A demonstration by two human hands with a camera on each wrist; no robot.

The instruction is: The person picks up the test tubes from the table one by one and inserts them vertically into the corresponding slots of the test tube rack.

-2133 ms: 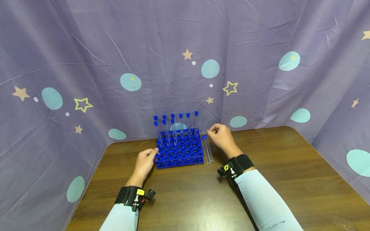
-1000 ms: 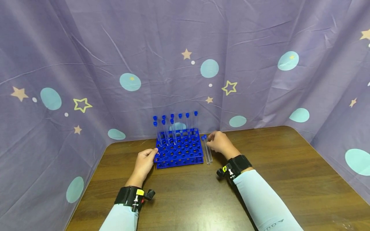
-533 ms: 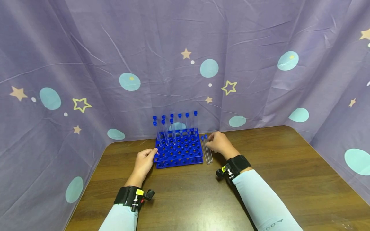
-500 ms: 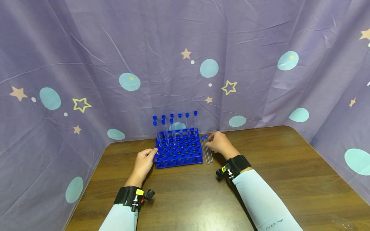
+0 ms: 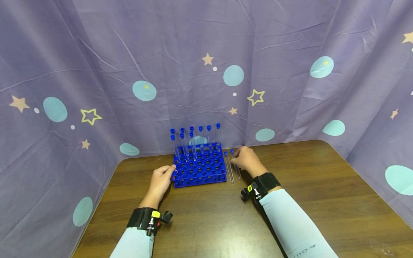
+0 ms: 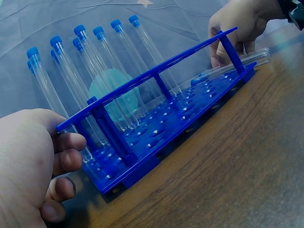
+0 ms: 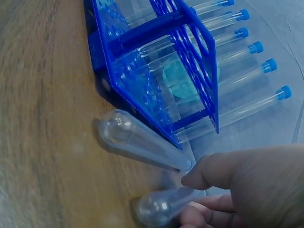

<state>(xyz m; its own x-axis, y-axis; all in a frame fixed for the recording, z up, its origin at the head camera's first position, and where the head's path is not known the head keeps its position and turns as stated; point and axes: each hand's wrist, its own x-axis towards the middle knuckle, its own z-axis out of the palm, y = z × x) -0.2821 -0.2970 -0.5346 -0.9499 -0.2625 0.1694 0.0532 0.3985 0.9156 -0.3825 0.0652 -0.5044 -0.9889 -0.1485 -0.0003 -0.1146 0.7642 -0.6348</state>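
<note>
A blue plastic test tube rack (image 5: pixel 200 171) stands on the table, with several clear blue-capped test tubes (image 5: pixel 194 150) upright in its back and left holes. My left hand (image 5: pixel 160 182) grips the rack's front left corner; in the left wrist view the thumb lies on the upper plate and curled fingers (image 6: pixel 69 159) are beneath it. Right of the rack two capped test tubes lie on the table. My right hand (image 5: pixel 248 160) pinches the outer test tube (image 7: pixel 159 207) near its cap between thumb and fingers. The inner test tube (image 5: pixel 229 170) lies between it and the rack.
The wooden table (image 5: pixel 206 222) ends at the back against a purple curtain (image 5: pixel 180 53) printed with stars and blue spots. Each wrist wears a black strap (image 5: pixel 267 182) with a small camera. Something faint and clear (image 5: pixel 382 249) lies at the table's lower right.
My right hand has come down from above the loose tubes' caps and taken hold of the outer test tube. That tube has shifted right, apart from the inner one. The left hand stays on the rack.
</note>
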